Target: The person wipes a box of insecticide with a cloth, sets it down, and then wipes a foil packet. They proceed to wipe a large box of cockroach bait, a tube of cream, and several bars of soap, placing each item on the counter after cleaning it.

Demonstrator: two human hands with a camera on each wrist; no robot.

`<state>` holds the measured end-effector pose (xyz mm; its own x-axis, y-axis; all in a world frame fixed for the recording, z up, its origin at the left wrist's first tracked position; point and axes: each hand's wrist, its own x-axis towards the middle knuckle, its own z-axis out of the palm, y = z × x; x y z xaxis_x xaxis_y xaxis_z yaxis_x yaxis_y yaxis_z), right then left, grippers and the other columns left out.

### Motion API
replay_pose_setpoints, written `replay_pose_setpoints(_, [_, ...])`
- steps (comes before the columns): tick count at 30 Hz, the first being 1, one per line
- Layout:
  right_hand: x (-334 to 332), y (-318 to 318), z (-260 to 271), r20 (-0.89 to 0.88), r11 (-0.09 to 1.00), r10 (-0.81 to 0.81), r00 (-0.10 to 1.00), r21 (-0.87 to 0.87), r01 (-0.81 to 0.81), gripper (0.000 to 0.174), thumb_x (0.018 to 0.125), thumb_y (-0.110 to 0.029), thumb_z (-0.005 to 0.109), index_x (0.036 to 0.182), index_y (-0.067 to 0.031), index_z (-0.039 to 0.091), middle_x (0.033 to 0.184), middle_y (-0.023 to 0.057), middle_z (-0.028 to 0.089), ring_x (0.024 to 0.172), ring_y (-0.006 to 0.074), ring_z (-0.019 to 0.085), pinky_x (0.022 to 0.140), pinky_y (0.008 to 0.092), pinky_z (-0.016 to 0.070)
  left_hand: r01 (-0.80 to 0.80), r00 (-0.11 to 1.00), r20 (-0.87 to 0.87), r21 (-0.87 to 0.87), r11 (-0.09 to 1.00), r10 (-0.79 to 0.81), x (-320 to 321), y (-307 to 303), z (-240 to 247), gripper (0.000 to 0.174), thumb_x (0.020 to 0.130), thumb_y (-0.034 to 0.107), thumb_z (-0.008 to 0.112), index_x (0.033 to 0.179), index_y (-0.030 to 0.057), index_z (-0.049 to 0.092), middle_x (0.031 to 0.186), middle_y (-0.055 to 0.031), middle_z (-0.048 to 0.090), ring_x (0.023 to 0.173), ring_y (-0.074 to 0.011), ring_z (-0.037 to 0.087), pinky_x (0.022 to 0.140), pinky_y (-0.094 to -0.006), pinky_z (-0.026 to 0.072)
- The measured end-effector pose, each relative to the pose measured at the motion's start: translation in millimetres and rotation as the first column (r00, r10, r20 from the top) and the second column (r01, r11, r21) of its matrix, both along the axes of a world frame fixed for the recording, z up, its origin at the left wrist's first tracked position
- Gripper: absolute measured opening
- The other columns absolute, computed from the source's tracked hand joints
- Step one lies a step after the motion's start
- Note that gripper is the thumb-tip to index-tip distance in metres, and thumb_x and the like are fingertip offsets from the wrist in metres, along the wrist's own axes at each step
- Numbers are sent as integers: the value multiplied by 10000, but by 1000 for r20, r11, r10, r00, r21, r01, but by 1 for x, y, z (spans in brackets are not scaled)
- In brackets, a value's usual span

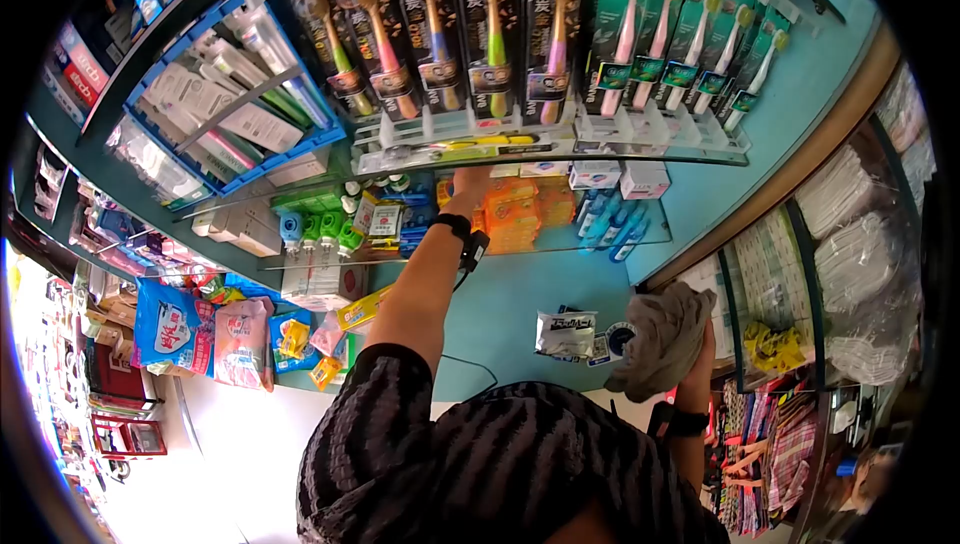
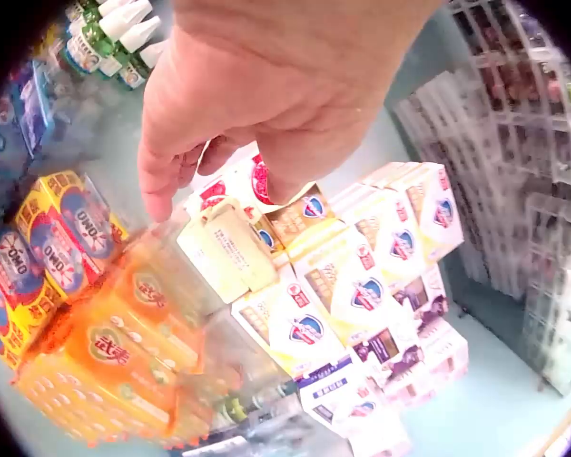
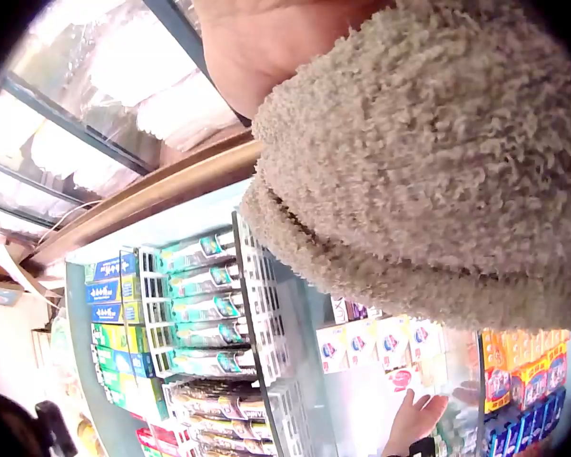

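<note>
Under the glass shelf, my left hand (image 1: 470, 184) reaches in among the soap. In the left wrist view, that hand (image 2: 257, 105) is over a white soap box (image 2: 257, 178) with red print; the thumb overlaps the box and the fingers lie along its left side. A cream soap box (image 2: 226, 252) and stacked white soap boxes (image 2: 366, 290) are just below the fingertips. My right hand (image 1: 703, 359) grips a bunched, fluffy grey cloth (image 1: 660, 339) near my body. In the right wrist view, the cloth (image 3: 428, 171) hides most of the fingers.
Toothbrush packs (image 1: 490, 34) hang in racks above the reaching arm. Orange soap packs (image 1: 512, 214) and blue bottles (image 1: 610, 224) share the lower shelf. A silver-white packet (image 1: 566, 334) lies on the counter ledge, and detergent bags (image 1: 170, 324) stand at left.
</note>
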<state>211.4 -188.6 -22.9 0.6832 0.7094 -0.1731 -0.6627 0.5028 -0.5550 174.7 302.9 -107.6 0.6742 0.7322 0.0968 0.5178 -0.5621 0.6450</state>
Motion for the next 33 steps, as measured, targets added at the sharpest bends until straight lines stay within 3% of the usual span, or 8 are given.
replay_pose_setpoints(5, [13, -35, -15, -36, 998, -14, 999, 64, 16, 456, 979, -361, 355, 1321, -68, 427, 1325, 137, 464, 1205, 290, 452, 1041, 438, 342, -31, 1000, 0, 192, 981, 32, 36, 5, -26, 461, 904, 326, 498, 1268, 45, 471, 1316, -177, 467, 1197, -348, 441, 970, -411, 383])
replay_pose_setpoints(15, [22, -43, -32, -54, 999, 2, 999, 46, 0, 494, 977, -376, 338, 1357, -64, 383, 1361, 139, 427, 1235, 304, 420, 1052, 454, 323, -203, 959, 184, -86, 975, 216, 37, 2, -20, 449, 867, 266, 575, 1256, 62, 479, 1270, -122, 521, 1176, -281, 481, 987, -370, 377])
replay_pose_setpoints(20, [16, -30, -29, -74, 998, 53, 996, 33, -51, 506, 977, -394, 331, 1358, -64, 383, 1365, 136, 426, 1218, 313, 440, 1039, 460, 341, 165, 789, 475, -774, 611, 389, 14, -17, 7, 359, 841, 75, 558, 1192, 58, 486, 1150, -91, 564, 1096, -242, 539, 897, -345, 472])
replay_pose_setpoints(23, [10, -13, -20, -8, 995, 104, 995, 6, -104, 501, 975, -386, 351, 1345, -50, 391, 1337, 139, 451, 1198, 299, 461, 1027, 442, 359, 376, 799, 579, -693, 615, 165, -24, -40, 15, 359, 787, 7, 566, 1135, 79, 516, 1093, -120, 590, 991, -253, 605, 790, -308, 531])
replay_pose_setpoints(25, [-2, 8, -13, 74, 997, 38, 997, -72, -33, 503, 969, -375, 390, 1329, -23, 398, 1288, 133, 494, 1172, 275, 485, 1008, 417, 383, 516, 701, 631, -770, 376, 332, -49, -90, 36, 379, 791, -9, 551, 1158, 67, 493, 1082, -125, 596, 985, -247, 605, 802, -310, 525])
replay_pose_setpoints(27, [3, 28, -26, 115, 987, 124, 986, -115, -111, 473, 968, -320, 417, 1323, -8, 397, 1240, 110, 535, 1141, 250, 514, 995, 379, 393, 516, 730, 621, -775, 365, 286, -71, -134, 54, 418, 779, -54, 536, 1181, 24, 452, 1086, -121, 602, 1000, -253, 604, 807, -326, 520])
replay_pose_setpoints(31, [-31, 102, 30, 602, 907, 340, 723, -413, -82, 488, 921, -271, 519, 1326, -28, 394, 1247, 125, 515, 1134, 259, 504, 953, 368, 397, 479, 769, 638, -525, 703, -47, -100, -226, 83, 546, 771, -12, 568, 1278, 4, 368, 1032, -160, 621, 973, -278, 619, 805, -342, 505])
replay_pose_setpoints(33, [-50, 128, 36, 922, 891, 251, 294, -339, 302, 526, 896, -276, 553, 1332, -33, 386, 1306, 158, 438, 1175, 299, 449, 959, 383, 383, 378, 815, 525, -164, 911, -244, -112, -263, 97, 604, 768, 20, 590, 1314, 4, 332, 995, -185, 624, 935, -287, 630, 783, -347, 502])
